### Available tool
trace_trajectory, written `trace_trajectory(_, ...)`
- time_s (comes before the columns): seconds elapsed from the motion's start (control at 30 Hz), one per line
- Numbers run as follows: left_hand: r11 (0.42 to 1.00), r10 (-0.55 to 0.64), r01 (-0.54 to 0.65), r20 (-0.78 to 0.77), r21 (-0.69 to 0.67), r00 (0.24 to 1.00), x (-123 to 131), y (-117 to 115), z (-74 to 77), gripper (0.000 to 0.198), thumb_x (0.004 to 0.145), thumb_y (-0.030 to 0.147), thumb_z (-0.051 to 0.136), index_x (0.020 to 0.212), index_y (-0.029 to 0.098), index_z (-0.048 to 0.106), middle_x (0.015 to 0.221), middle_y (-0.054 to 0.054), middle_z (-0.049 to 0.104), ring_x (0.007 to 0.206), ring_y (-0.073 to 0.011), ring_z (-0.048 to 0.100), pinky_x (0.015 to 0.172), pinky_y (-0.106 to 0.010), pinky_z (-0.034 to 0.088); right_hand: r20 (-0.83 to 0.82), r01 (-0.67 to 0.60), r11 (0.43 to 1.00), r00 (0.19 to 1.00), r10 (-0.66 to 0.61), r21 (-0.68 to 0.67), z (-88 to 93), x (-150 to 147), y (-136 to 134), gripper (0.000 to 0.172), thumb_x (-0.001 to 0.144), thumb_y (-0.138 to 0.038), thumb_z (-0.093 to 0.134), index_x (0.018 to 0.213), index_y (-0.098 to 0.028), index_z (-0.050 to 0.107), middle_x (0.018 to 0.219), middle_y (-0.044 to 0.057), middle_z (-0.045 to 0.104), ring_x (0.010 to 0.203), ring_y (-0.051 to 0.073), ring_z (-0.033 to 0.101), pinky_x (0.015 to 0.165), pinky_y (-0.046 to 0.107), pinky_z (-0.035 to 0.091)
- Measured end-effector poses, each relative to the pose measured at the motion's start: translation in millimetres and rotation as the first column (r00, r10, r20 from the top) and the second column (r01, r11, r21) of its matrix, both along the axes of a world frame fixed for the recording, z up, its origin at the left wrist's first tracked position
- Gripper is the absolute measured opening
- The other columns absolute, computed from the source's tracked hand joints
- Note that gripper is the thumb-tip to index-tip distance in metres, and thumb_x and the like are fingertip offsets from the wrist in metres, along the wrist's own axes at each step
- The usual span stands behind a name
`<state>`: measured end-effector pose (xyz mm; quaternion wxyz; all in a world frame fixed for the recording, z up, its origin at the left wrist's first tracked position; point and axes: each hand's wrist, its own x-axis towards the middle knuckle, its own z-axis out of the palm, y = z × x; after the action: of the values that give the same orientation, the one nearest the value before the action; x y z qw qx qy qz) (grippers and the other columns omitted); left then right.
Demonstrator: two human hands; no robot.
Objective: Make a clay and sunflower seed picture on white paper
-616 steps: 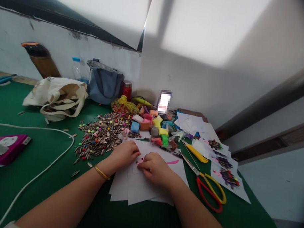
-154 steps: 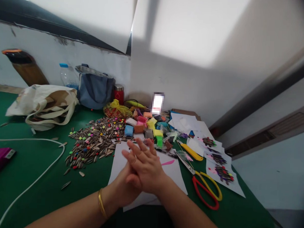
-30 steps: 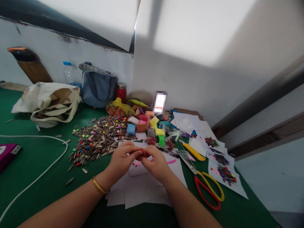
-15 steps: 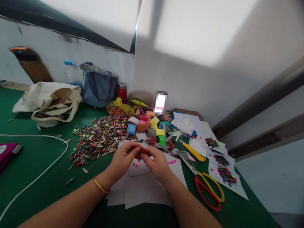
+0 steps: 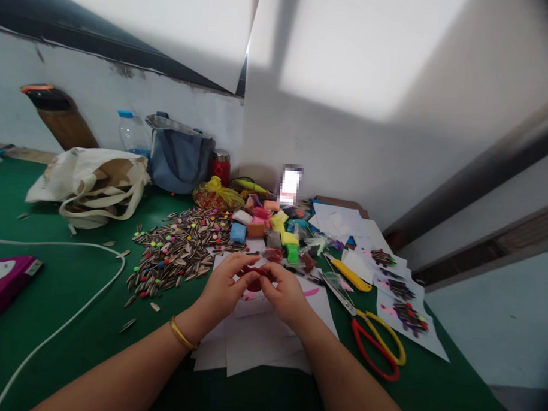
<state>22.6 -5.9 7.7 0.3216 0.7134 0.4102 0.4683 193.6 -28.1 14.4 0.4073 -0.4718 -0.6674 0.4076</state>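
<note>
Both hands meet above a stack of white paper sheets (image 5: 260,343) on the green table (image 5: 64,294). My left hand (image 5: 224,287) and my right hand (image 5: 285,294) pinch a small lump of red clay (image 5: 254,280) between their fingertips, fingers curled around it. A gold bangle (image 5: 181,334) sits on the left wrist. Under the hands, on the top sheet, lies a pink clay shape (image 5: 249,296), partly hidden. Just beyond the hands lie several coloured clay blocks (image 5: 273,226) in wrappers.
A heap of sunflower seeds with coloured clay balls (image 5: 178,250) spreads at left. Red-and-yellow scissors (image 5: 377,347), a yellow knife (image 5: 350,274) and papers with seed pictures (image 5: 401,300) lie at right. Bags (image 5: 95,178), a bottle, a white cable (image 5: 72,318) and a purple pack (image 5: 6,277) occupy the left.
Twenty seconds ago both hands pressed on the paper; five seconds ago the palms rubbed together. Over the last second they have held the red clay lump, fingers shifting slightly around it.
</note>
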Motion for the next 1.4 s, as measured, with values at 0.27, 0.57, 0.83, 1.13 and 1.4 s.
trace_trajectory(0.27, 0.997, 0.056, -0.054, 0.040, -0.050, 0.998, -2.3, 2.3, 2.1, 0.018, 0.088, 0.029, 0.059, 0.093, 0.022, 0.075, 0.090, -0.005, 0.073, 0.087, -0.0205, 0.067, 0.081, -0.035, 0.053, 0.000, -0.049, 0.998, 0.999, 0.050, -0.045, 1.8, 0.5, -0.1, 0.014, 0.089, -0.026, 0.058, 0.096, -0.019, 0.068, 0.091, 0.004, 0.073, 0.084, 0.018, 0.067, 0.076, 0.029, 0.052)
trace_trajectory(0.57, 0.992, -0.004, 0.007, 0.021, -0.129, 1.000, -2.3, 4.5, -0.2, 0.021, 0.090, 0.029, 0.056, 0.088, 0.020, 0.074, 0.080, -0.004, 0.071, 0.075, -0.0182, 0.065, 0.071, -0.031, 0.053, -0.063, 0.030, 0.998, 0.997, -0.034, -0.063, -3.6, -0.3, 3.6, 0.015, 0.084, -0.022, 0.058, 0.095, -0.018, 0.068, 0.088, 0.003, 0.073, 0.078, 0.017, 0.067, 0.069, 0.028, 0.053)
trace_trajectory(0.83, 0.988, -0.020, 0.022, 0.015, -0.154, 1.000, -2.1, 3.9, -1.5, 0.016, 0.086, 0.029, 0.061, 0.081, 0.019, 0.073, 0.075, -0.003, 0.069, 0.071, -0.0172, 0.065, 0.067, -0.029, 0.053, 0.066, 0.021, 1.000, 0.998, -0.022, 0.016, 6.3, 1.2, 2.4, 0.012, 0.082, -0.021, 0.061, 0.088, -0.019, 0.071, 0.084, 0.002, 0.072, 0.077, 0.016, 0.064, 0.068, 0.026, 0.048)
trace_trajectory(1.13, 0.998, -0.068, 0.068, -0.038, -0.002, 0.997, -2.5, 1.9, 0.9, 0.013, 0.087, 0.028, 0.063, 0.089, 0.022, 0.075, 0.083, -0.003, 0.067, 0.082, -0.0175, 0.062, 0.076, -0.030, 0.051, 0.117, -0.009, 1.000, 0.993, 0.006, 0.029, 0.1, 3.0, 3.0, 0.009, 0.083, -0.018, 0.060, 0.086, -0.020, 0.068, 0.083, 0.001, 0.069, 0.076, 0.015, 0.062, 0.066, 0.024, 0.045)
trace_trajectory(1.4, 1.000, -0.013, 0.015, -0.074, 0.024, 0.997, -2.2, 2.7, -0.1, 0.016, 0.087, 0.030, 0.062, 0.096, 0.024, 0.074, 0.091, -0.004, 0.069, 0.088, -0.0191, 0.062, 0.079, -0.031, 0.049, 0.056, 0.034, 0.999, 0.998, -0.035, 0.012, -1.8, 2.6, 2.3, 0.008, 0.086, -0.020, 0.056, 0.091, -0.020, 0.063, 0.084, 0.001, 0.068, 0.075, 0.015, 0.063, 0.066, 0.025, 0.046)
